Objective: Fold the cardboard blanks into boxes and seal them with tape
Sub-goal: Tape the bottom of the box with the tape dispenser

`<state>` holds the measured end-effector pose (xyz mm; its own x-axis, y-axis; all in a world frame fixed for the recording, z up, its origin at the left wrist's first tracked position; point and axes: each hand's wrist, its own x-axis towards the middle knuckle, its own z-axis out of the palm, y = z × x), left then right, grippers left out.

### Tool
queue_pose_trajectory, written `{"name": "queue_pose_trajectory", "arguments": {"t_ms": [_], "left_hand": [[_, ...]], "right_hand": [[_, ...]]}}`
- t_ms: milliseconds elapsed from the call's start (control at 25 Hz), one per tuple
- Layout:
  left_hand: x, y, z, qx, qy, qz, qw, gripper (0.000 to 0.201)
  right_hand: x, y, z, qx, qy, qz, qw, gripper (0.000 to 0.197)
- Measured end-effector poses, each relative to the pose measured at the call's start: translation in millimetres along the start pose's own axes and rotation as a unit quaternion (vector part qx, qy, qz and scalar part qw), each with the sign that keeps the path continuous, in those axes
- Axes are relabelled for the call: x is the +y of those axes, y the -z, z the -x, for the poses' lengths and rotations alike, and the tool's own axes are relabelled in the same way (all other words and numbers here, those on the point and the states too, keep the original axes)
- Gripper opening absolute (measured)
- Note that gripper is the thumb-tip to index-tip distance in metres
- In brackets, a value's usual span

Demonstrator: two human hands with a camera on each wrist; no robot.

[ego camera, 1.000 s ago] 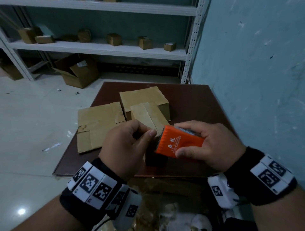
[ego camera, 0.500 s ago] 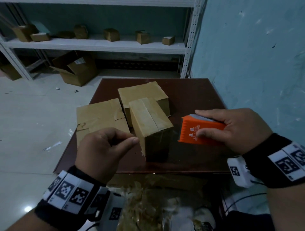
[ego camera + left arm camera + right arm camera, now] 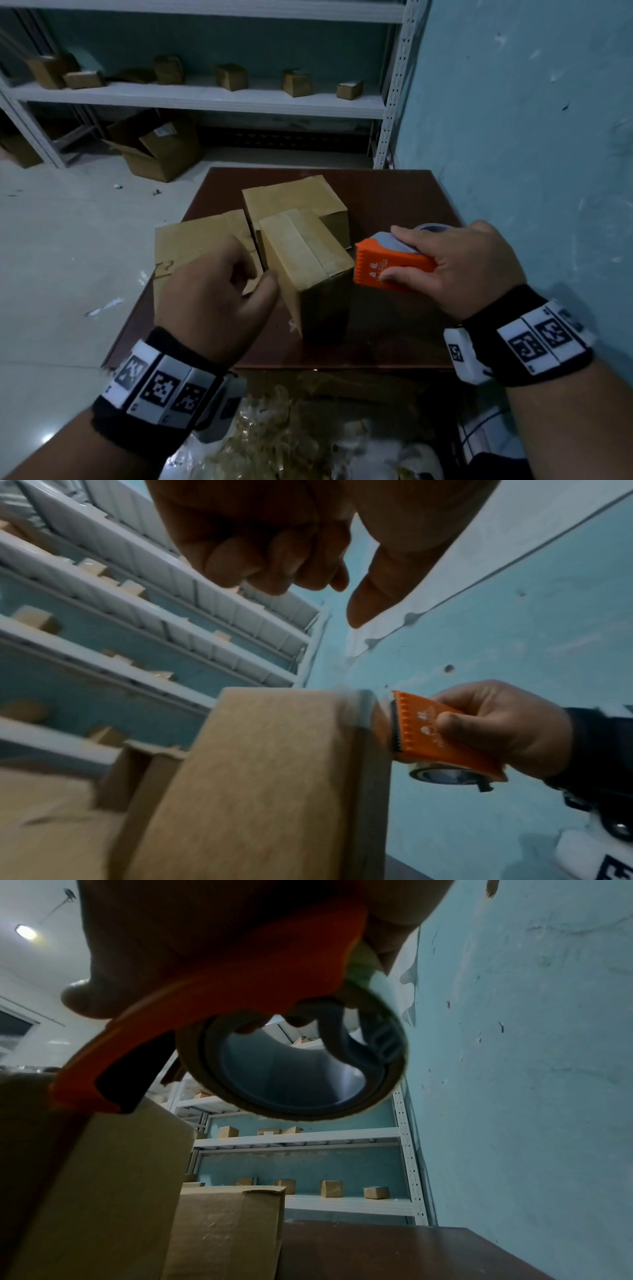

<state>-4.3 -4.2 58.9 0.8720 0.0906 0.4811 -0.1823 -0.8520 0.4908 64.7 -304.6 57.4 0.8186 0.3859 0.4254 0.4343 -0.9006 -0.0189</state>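
A folded cardboard box point(image 3: 308, 260) stands upright near the front of the brown table point(image 3: 394, 205); it also shows in the left wrist view point(image 3: 260, 777) and the right wrist view point(image 3: 85, 1191). My right hand point(image 3: 469, 267) grips an orange tape dispenser point(image 3: 394, 270) with its toothed edge at the box's upper right edge. Its tape roll point(image 3: 294, 1064) hangs under the palm. My left hand point(image 3: 219, 291) hovers at the box's left side, fingers curled, thumb out, nothing visible between them. A second box point(image 3: 294, 198) stands behind, and a flat blank point(image 3: 195, 246) lies to the left.
A blue wall point(image 3: 531, 137) runs close along the table's right side. White shelves point(image 3: 205, 99) at the back carry several small boxes. An open carton point(image 3: 161, 144) sits on the floor. Crumpled tape and plastic point(image 3: 281, 438) lie below the table's front edge.
The hands have drawn apart. My right hand carried the dispenser right and down to the box's right edge. My left hand swung out left, then came up beside the box.
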Motion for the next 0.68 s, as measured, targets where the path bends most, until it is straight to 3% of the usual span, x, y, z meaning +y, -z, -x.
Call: {"name": "queue_pose_trajectory", "arguments": {"t_ms": [80, 120, 200, 280, 400, 680], "left_hand": [[10, -6, -9, 0.0, -0.091, 0.0, 0.996, 0.023], [13, -13, -14, -0.038, -0.104, -0.019, 0.994, 0.036], [16, -27, -22, -0.152, -0.057, -0.037, 0.986, 0.063], [13, -39, -26, -0.219, -0.035, -0.022, 0.975, 0.067], [1, -48, -27, -0.205, -0.1, 0.015, 0.974, 0.053], [-9, -52, -25, -0.178, -0.126, 0.033, 0.975, 0.045]], "right_hand": [[0, -3, -1, -0.006, 0.003, -0.002, 1.0, 0.083], [1, -4, -2, -0.008, 0.002, -0.002, 1.0, 0.084], [2, -6, -3, -0.009, -0.003, -0.004, 1.0, 0.084], [4, -7, -3, -0.015, -0.006, -0.005, 1.0, 0.083], [8, -2, -4, -0.026, -0.025, -0.038, 0.999, 0.081], [12, 14, -11, -0.08, -0.09, -0.107, 0.987, 0.083]]}}
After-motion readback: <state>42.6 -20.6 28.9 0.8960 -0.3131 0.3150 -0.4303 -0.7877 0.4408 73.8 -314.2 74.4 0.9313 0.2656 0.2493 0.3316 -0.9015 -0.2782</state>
